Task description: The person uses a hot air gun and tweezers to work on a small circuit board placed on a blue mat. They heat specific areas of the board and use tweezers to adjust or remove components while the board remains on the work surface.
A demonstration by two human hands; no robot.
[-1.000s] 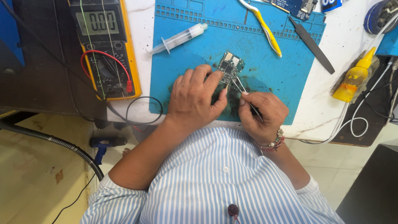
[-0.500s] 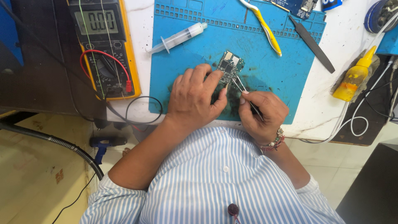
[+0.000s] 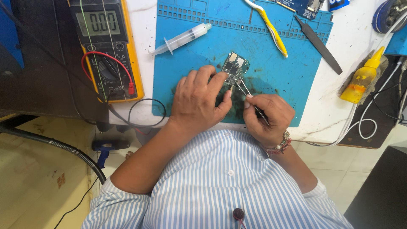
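A small green circuit board (image 3: 234,68) lies on a blue work mat (image 3: 271,72). My left hand (image 3: 199,99) rests on the mat with its fingertips pressing the board's near left edge. My right hand (image 3: 267,116) grips metal tweezers (image 3: 243,90), whose tips touch the board's near end. The part of the board under my left fingers is hidden.
A yellow multimeter (image 3: 106,46) with red lead sits at left. On the mat lie a plastic syringe (image 3: 182,39), yellow-handled pliers (image 3: 271,29) and a black spudger (image 3: 319,44). A yellow squeeze bottle (image 3: 362,78) and white cables (image 3: 369,123) lie at right.
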